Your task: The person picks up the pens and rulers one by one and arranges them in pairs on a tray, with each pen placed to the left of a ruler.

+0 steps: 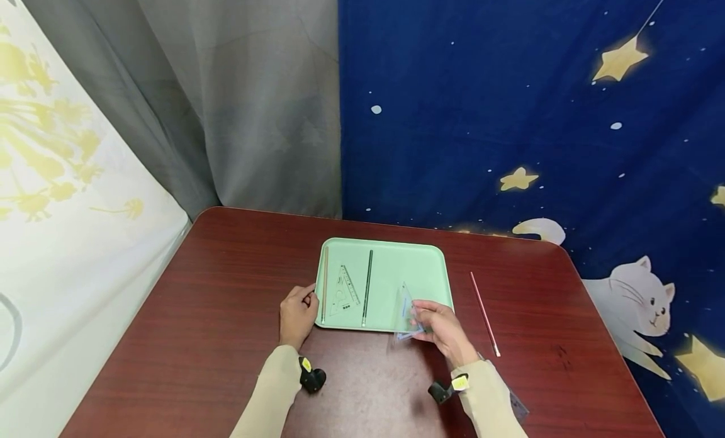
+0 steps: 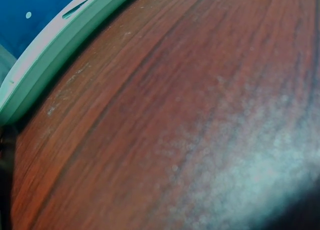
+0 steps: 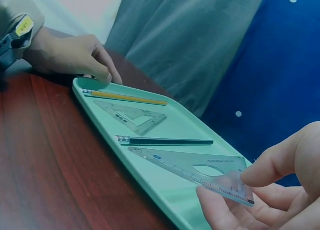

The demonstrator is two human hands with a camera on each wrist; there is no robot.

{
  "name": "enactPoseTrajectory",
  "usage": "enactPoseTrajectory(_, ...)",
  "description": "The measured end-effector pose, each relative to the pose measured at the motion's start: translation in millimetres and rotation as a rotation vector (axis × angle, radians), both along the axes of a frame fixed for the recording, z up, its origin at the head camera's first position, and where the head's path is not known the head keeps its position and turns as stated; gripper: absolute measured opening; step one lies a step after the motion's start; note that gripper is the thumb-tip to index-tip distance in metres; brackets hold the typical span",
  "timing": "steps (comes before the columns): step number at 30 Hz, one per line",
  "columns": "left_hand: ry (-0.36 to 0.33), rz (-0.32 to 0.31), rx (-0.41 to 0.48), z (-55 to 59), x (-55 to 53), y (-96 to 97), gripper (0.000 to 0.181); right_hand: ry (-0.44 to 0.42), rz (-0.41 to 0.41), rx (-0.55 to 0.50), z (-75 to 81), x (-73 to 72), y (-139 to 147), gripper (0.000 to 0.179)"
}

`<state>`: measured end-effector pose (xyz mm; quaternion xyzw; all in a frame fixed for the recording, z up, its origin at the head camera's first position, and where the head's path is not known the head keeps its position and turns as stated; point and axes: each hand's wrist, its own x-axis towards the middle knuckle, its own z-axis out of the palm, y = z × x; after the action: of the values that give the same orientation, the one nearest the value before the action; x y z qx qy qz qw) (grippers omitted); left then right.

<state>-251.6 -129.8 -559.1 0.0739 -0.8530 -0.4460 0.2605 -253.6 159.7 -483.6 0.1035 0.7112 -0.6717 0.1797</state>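
A transparent set square with blue markings (image 1: pixel 404 312) is pinched between the thumb and fingers of my right hand (image 1: pixel 444 330), over the right part of a pale green tray (image 1: pixel 391 248). My left hand (image 1: pixel 297 315) holds the tray's left edge with thumb and forefinger at the rim; its other fingers are curled under. Inside the tray lie a yellow pencil (image 3: pixel 130 96) along the left side, a clear set square with black markings (image 1: pixel 342 293) and a dark pencil (image 1: pixel 367 287). In the left wrist view the tray's rim (image 2: pixel 55 54) shows, but not the hand.
On the reddish-brown table (image 1: pixel 226 287), a pink pencil (image 1: pixel 484 312) lies right of the tray. A clear strip, partly hidden by the right sleeve (image 1: pixel 489 394), lies near the front (image 1: pixel 518 405). Grey and blue curtains (image 1: pixel 453 111) hang behind the table.
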Motion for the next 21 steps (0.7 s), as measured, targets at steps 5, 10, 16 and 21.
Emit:
enactPoseTrajectory(5,-0.006,-0.007,0.0,0.3,1.5,-1.2,0.024,0.005,0.008,-0.011,0.0,-6.8,-6,0.042)
enactPoseTrajectory(10,0.009,-0.003,-0.003,-0.8,1.0,0.5,0.024,0.01,0.007,0.0,-0.3,-13.5,-9,0.043)
enactPoseTrajectory(16,0.031,0.001,-0.01,-1.5,-1.4,2.0,0.023,0.009,0.006,0.017,-1.0,-21.0,-12,0.046)
enactPoseTrajectory(21,0.039,0.003,-0.025,-1.4,-0.9,0.9,0.023,0.007,0.017,0.038,-2.1,-26.8,-16,0.051)
